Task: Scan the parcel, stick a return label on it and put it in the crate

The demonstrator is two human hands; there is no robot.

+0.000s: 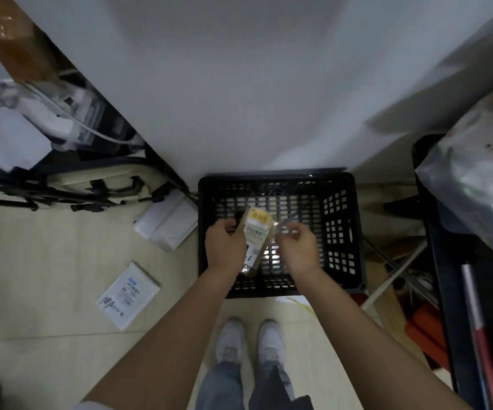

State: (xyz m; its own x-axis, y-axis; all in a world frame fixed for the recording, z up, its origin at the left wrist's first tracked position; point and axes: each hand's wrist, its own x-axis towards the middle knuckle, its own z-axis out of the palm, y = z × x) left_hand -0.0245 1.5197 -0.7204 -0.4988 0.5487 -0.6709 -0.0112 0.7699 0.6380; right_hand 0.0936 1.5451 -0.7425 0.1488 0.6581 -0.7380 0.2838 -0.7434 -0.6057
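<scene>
A small brown parcel [257,235] with a yellow and white label on its top face hangs over the open black plastic crate [339,232] on the floor. My left hand [224,244] grips the parcel along its left side. My right hand [298,247] is at the parcel's right edge, fingers curled and pinched near the label's corner; whether it touches the parcel is unclear. The inside of the crate shows only its perforated bottom.
A white padded mailer [128,294] lies on the tiled floor to the left, and a white bundle [166,223] leans by the crate. A cluttered shelf stands at the left, a dark rack with plastic bags [475,179] at the right. My shoes [249,341] are just behind the crate.
</scene>
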